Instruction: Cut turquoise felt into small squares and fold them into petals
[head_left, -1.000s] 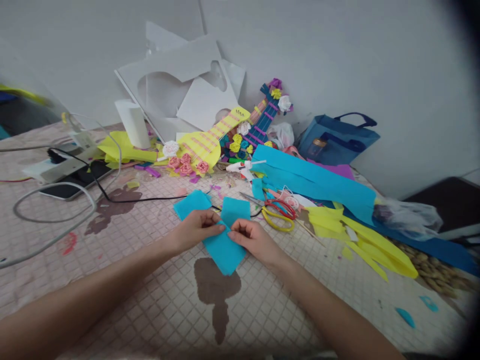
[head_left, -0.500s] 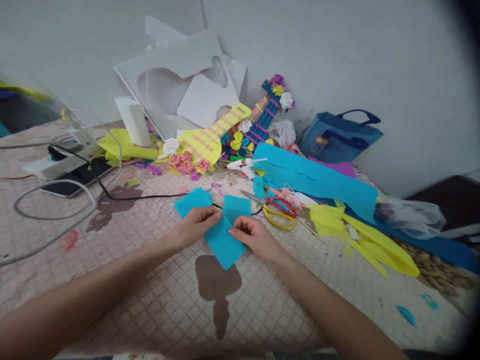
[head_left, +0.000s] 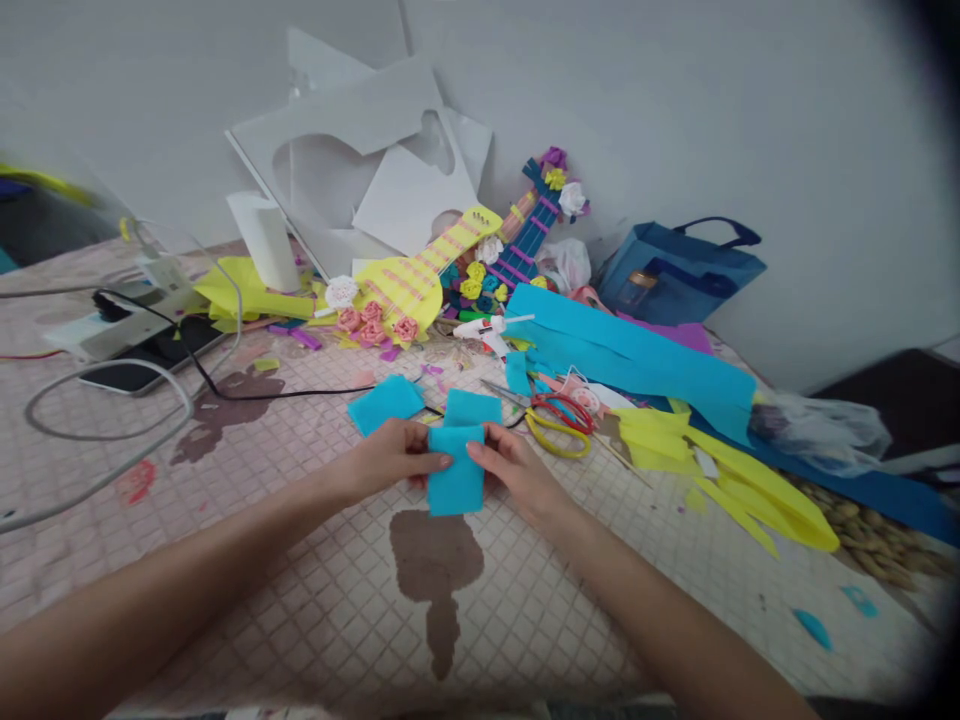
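Between my two hands is a small rectangle of blue crepe paper (head_left: 456, 485), held upright near the middle of the table. My left hand (head_left: 401, 455) pinches its left edge, thumb in front and fingers behind. On the right edge, my right hand (head_left: 506, 462) grips it the same way. Just beyond lie two more blue pieces on the cloth: a square (head_left: 385, 403) at the left and a rectangle (head_left: 472, 407) right behind the held paper. Scissors (head_left: 561, 422) with red and yellow handles rest to the right of my right hand.
A glue gun (head_left: 480, 328) lies behind, near a yellow paper guitar (head_left: 405, 285). Long blue crepe paper (head_left: 637, 350) and yellow paper (head_left: 750, 480) cover the right side. At left are a phone (head_left: 157, 358), a power strip (head_left: 124, 325) and loose cables.
The blue paper has turned from a slanted position to upright and squared. Both hands have shifted to grip its opposite sides.
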